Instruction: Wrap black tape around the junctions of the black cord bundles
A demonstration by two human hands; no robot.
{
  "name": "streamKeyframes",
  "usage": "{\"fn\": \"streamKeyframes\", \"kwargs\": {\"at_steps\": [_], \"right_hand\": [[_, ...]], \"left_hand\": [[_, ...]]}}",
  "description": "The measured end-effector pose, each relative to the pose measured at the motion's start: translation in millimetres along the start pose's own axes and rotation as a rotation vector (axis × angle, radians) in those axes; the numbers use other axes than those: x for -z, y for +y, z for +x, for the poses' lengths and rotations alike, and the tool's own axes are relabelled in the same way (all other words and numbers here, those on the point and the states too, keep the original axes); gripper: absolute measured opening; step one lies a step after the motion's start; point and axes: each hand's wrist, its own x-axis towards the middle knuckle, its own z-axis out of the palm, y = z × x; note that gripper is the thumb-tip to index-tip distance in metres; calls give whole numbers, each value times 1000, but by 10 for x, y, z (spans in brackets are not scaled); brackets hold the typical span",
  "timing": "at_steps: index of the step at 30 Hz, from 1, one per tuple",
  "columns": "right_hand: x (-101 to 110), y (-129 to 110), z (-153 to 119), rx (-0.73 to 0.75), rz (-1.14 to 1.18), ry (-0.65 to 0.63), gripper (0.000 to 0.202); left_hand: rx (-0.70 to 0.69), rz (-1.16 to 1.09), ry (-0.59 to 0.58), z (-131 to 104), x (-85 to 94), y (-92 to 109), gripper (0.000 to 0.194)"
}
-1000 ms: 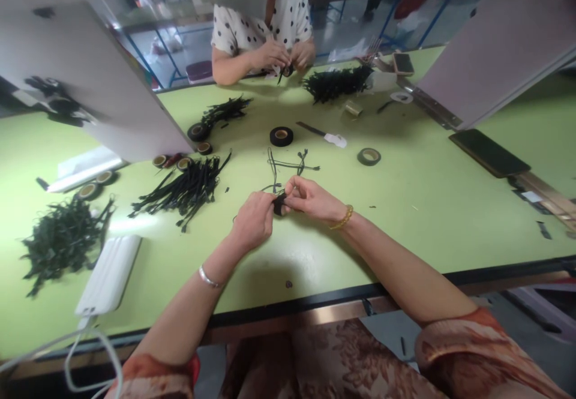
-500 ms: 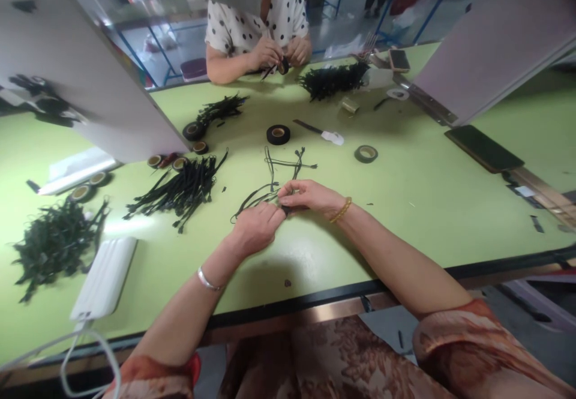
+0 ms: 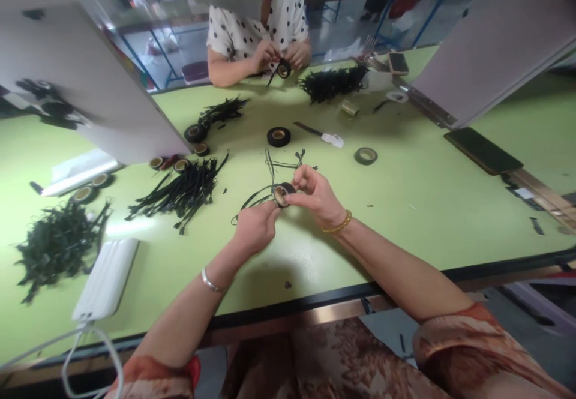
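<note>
My right hand (image 3: 320, 200) grips a roll of black tape (image 3: 288, 188), its pale core facing left, between thumb and fingers. Close beside it, my left hand (image 3: 255, 228) is closed on a thin black cable (image 3: 253, 197) near the roll. The cable loops out to the left of the hands, and more of its thin strands spread over the green table beyond. My left fingertips are partly hidden, as is the spot where tape and cable meet. Past the cable lies another black tape roll (image 3: 278, 137).
Bundled black cables (image 3: 180, 189) lie left, near a darker pile (image 3: 60, 243) and a white power bank (image 3: 106, 279). A knife (image 3: 315, 132), a tape roll (image 3: 366, 155) and a phone (image 3: 483, 150) rest beyond and right. Opposite, a co-worker's hands (image 3: 281, 57) hold tape.
My right hand has lifted and turned, bringing the tape roll into clear sight above the left fingers. My left hand stays closed at nearly the same place. The co-worker's tape roll has turned.
</note>
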Motion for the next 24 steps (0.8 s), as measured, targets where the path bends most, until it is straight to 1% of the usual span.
{"fn": "streamKeyframes", "kwargs": {"at_steps": [2,4,6,8,9,11,12,14,16,17,19,21,24], "right_hand": [[16,-25,-6,102,-87,-87,30],[20,-52,-10,179,-206,-158,24],[22,-72,-12,227,-315,-182,20],[31,-79,-11,260,-390,-188,19],[39,-77,-9,281,-429,-190,19],[58,-61,-3,339,-541,-190,20],[67,-47,0,372,-605,-188,20],[73,-12,4,417,-692,-179,19],[62,23,7,383,-646,-195,16],[50,37,8,325,-571,-206,16],[21,51,13,161,-368,-203,19],[-2,48,28,-39,-191,-153,30],[-9,38,69,-341,-11,-55,50]], "left_hand": [[135,-237,8,26,9,-10,21],[274,-554,9,57,11,-22,27],[403,-897,-18,87,18,-26,32],[493,-1167,-45,109,37,-22,37],[514,-1252,-51,116,48,-21,40],[511,-1318,-37,123,69,-28,44],[499,-1304,-20,122,75,-37,45],[452,-1193,27,112,79,-61,44],[361,-994,87,92,78,-79,40],[303,-874,121,78,79,-82,38],[185,-632,184,48,82,-78,34],[78,-429,222,21,83,-72,30],[-119,-174,186,-1,69,-81,27]]}}
